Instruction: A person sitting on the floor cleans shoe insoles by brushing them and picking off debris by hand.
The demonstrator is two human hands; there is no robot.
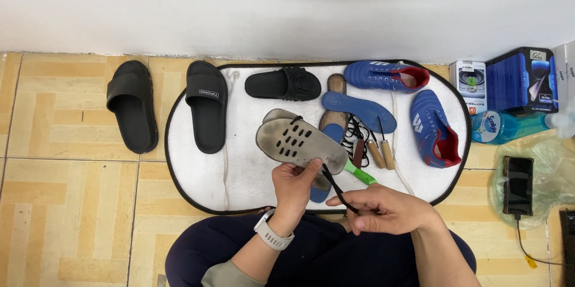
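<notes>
**A:** What are the hands doing, low in the middle of the frame?

**B:** The left hand (293, 188), with a pale watch (272, 236) on its wrist, has its fingers clamped on the near edge of a grey perforated insole (299, 140), held up just above centre. The right hand (383, 209) is pinched together on a black lace (332, 185) that runs up to the insole.

**A:** And what lies around them?

**B:** A white oval mat (203, 179) with a dark border fills the middle. On it, toward the upper right, are two blue football boots (386, 76) (432, 128), a blue insole (358, 110), a skipping rope with wooden handles (380, 152) and a green-handled brush (359, 173). A black sandal (284, 84) lies at the top centre. One black slide (205, 106) rests on the mat's left edge, another (132, 106) on the tiled floor (66, 203) at upper left.

**A:** Anything at the right edge?

**B:** A blue bottle (509, 125), boxes (518, 80) and a phone (518, 185) on a plastic bag.
</notes>
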